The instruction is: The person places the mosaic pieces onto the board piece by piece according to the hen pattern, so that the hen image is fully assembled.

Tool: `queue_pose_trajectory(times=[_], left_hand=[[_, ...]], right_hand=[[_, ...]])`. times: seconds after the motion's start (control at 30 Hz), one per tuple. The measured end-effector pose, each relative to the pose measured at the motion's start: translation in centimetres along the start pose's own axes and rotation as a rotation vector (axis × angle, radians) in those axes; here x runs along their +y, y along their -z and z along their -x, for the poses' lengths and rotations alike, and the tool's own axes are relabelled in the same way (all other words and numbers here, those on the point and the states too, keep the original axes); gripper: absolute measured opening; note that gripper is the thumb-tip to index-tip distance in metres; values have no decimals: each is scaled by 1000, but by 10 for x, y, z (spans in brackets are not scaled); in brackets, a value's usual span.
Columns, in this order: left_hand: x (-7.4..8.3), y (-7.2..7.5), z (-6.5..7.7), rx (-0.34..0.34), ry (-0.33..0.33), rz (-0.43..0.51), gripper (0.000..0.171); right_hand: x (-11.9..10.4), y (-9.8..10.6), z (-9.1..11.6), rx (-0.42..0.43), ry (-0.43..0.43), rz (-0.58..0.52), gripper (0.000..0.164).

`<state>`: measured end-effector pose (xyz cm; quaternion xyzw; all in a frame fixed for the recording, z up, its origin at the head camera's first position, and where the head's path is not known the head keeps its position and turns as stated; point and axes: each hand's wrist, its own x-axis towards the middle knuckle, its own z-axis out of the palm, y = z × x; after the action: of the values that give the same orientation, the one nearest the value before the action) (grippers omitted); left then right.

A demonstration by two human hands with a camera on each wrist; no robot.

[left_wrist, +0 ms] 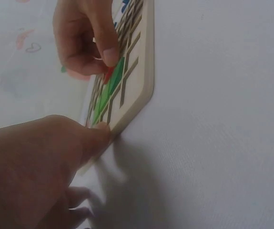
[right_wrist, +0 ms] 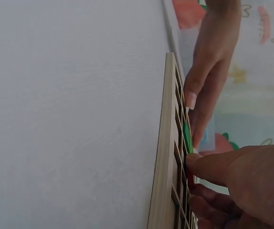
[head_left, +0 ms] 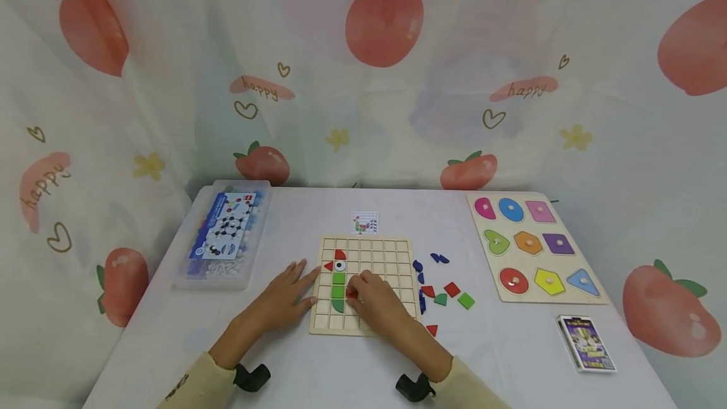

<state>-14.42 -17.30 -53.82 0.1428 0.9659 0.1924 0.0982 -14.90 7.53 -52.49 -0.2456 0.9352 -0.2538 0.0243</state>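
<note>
My left hand [head_left: 284, 297] lies along the left edge of a wooden grid board [head_left: 324, 327], fingers extended, with its thumb touching the border. Over the board's middle, my right hand [head_left: 379, 303] pinches a small red piece [left_wrist: 108, 75] between thumb and fingers, low against the grid beside the green pieces. Fingers cover most of that piece in the head view. A column on the board holds a red quarter piece [head_left: 340, 254], a white eye tile [head_left: 339, 266], green squares [head_left: 338, 278] and a green quarter piece [head_left: 337, 305]; a red triangle [head_left: 329, 266] sits left of the eye.
Right of the board lie loose blue pieces [head_left: 418, 266], a red square [head_left: 452, 289] and a green square [head_left: 466, 300]. A pattern card [head_left: 365, 223] is behind it. Further out are a plastic case [head_left: 227, 232], a shape puzzle [head_left: 531, 270] and a card pack [head_left: 587, 344].
</note>
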Motion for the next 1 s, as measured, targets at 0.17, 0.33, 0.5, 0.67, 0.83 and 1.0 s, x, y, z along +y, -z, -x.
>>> queue_pose_trajectory(times=[0.17, 0.33, 0.5, 0.67, 0.83, 1.0], left_hand=[[0, 1, 0, -1, 0, 6, 66], [2, 3, 0, -4, -2, 20, 65], [2, 3, 0, -4, -2, 24, 65], [2, 2, 1, 4, -3, 22, 65], [2, 1, 1, 11, -1, 18, 65], [1, 1, 1, 8, -6, 15, 66]], right_hand=[[2, -1, -2, 30, 37, 20, 15], [5, 0, -4, 27, 45, 23, 12], [7, -2, -5, 37, 42, 30, 8], [5, -2, -4, 58, 16, 33, 8], [4, 1, -2, 36, -36, 8, 11], [15, 13, 6, 12, -114, -32, 14]])
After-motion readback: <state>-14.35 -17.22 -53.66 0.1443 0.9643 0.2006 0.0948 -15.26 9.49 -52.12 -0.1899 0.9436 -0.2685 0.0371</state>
